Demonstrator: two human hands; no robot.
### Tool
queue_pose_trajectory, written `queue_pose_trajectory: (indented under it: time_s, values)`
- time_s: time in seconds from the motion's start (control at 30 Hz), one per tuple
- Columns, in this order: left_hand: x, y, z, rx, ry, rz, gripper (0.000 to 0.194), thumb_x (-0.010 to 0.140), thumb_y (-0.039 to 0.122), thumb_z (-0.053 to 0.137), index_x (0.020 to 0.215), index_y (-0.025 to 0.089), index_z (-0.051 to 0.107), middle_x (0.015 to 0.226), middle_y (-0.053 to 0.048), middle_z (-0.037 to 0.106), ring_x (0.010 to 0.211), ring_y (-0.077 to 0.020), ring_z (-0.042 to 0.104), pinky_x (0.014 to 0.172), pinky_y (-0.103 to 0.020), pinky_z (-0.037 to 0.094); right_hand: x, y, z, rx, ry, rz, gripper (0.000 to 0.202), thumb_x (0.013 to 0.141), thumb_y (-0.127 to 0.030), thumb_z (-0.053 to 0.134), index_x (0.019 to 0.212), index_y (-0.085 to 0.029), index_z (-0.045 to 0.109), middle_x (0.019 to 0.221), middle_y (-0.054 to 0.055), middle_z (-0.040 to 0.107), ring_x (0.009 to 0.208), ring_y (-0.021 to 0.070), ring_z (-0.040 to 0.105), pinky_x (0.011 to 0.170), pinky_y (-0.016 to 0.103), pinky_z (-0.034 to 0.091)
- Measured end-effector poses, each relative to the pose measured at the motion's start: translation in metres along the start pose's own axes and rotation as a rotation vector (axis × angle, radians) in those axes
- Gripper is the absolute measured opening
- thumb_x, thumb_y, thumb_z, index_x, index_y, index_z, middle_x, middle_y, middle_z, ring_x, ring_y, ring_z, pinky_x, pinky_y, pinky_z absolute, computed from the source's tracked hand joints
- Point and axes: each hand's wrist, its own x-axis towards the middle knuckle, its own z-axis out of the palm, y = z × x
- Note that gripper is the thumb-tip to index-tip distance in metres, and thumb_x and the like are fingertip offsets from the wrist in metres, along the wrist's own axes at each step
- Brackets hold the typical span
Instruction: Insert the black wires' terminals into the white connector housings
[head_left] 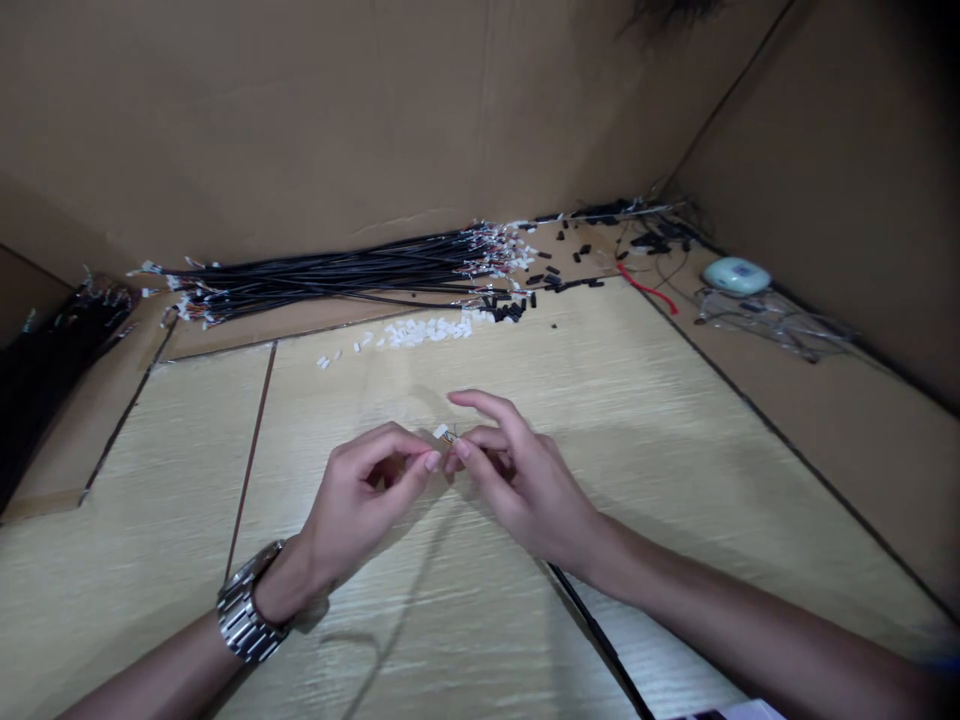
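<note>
My right hand [529, 480] is closed on the end of a black cable [600, 640], with its thumb pinching the thin wires and the index finger raised. The cable runs from under that hand to the bottom edge. A small white connector [441, 432] sits at the tips of the thin coloured wires [450, 438], between the two hands. Just left of it my left hand [371, 480] has thumb and index finger pressed together. What that pinch holds, if anything, is too small to make out. A metal watch [251, 605] is on the left wrist.
Loose white connectors [427, 330] and short black sleeves [510, 308] lie ahead on the wooden table. Behind them is a bundle of black cables [337, 265]; a dark bundle [52, 370] lies left. At right are a red strip [649, 290] and a pale green rounded object [736, 277]. Cardboard walls [337, 120] enclose the table.
</note>
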Motion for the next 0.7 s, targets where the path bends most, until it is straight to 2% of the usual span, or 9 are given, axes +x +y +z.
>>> queue_pose_trajectory:
  time_s: [0.07, 0.13, 0.23, 0.43, 0.57, 0.7]
  values:
    - [-0.0015, 0.0016, 0.0005, 0.068, 0.027, 0.123, 0.005, 0.089, 0.016, 0.064, 0.086, 0.017, 0.069, 0.078, -0.002, 0.068, 0.070, -0.0115, 0.061, 0.061, -0.022, 0.046, 0.0003, 0.0019, 0.0009, -0.086, 0.010, -0.087, 0.033, 0.098, -0.016, 0.046, 0.129, -0.026, 0.045, 0.084, -0.002, 0.067, 0.072, 0.0108, 0.062, 0.067, 0.022, 0.046]
    - [-0.0029, 0.0030, 0.0007, 0.115, 0.061, 0.221, 0.006, 0.087, 0.011, 0.065, 0.086, 0.016, 0.067, 0.076, -0.002, 0.067, 0.067, -0.0107, 0.061, 0.059, -0.021, 0.046, 0.0013, 0.0025, 0.0019, -0.160, 0.003, -0.174, 0.025, 0.096, -0.011, 0.046, 0.117, -0.023, 0.053, 0.089, 0.001, 0.066, 0.077, 0.0115, 0.062, 0.071, 0.023, 0.046]
    - [-0.0038, 0.0040, 0.0004, 0.154, 0.097, 0.266, 0.008, 0.086, 0.008, 0.065, 0.088, 0.016, 0.067, 0.076, -0.001, 0.066, 0.064, -0.0090, 0.058, 0.055, -0.018, 0.044, 0.0030, 0.0008, 0.0028, -0.175, -0.018, -0.235, 0.022, 0.094, -0.007, 0.045, 0.108, -0.019, 0.057, 0.093, 0.003, 0.067, 0.083, 0.0122, 0.062, 0.076, 0.023, 0.046]
    - [-0.0022, 0.0008, -0.0012, 0.122, 0.124, 0.165, 0.006, 0.089, 0.013, 0.064, 0.088, 0.019, 0.067, 0.081, -0.001, 0.066, 0.069, -0.0092, 0.059, 0.055, -0.017, 0.045, 0.0049, -0.0039, 0.0026, -0.045, 0.007, -0.144, 0.007, 0.094, -0.017, 0.053, 0.096, -0.017, 0.060, 0.077, -0.001, 0.060, 0.063, 0.0091, 0.053, 0.060, 0.022, 0.042]
    - [-0.0014, -0.0023, -0.0003, 0.047, 0.112, 0.060, 0.004, 0.091, 0.021, 0.063, 0.091, 0.020, 0.068, 0.086, -0.003, 0.066, 0.074, -0.0116, 0.062, 0.055, -0.018, 0.047, 0.0062, -0.0033, 0.0028, 0.035, -0.019, -0.021, 0.009, 0.096, -0.022, 0.052, 0.090, -0.018, 0.058, 0.076, -0.002, 0.057, 0.064, 0.0095, 0.050, 0.057, 0.022, 0.040]
    - [0.0022, -0.0038, -0.0002, -0.085, 0.087, -0.131, 0.018, 0.092, 0.030, 0.063, 0.108, 0.022, 0.064, 0.092, -0.003, 0.066, 0.075, -0.0119, 0.062, 0.054, -0.018, 0.045, 0.0055, -0.0024, 0.0031, 0.060, -0.029, 0.017, 0.009, 0.096, -0.023, 0.052, 0.090, -0.019, 0.057, 0.078, -0.002, 0.057, 0.066, 0.0096, 0.051, 0.058, 0.022, 0.039]
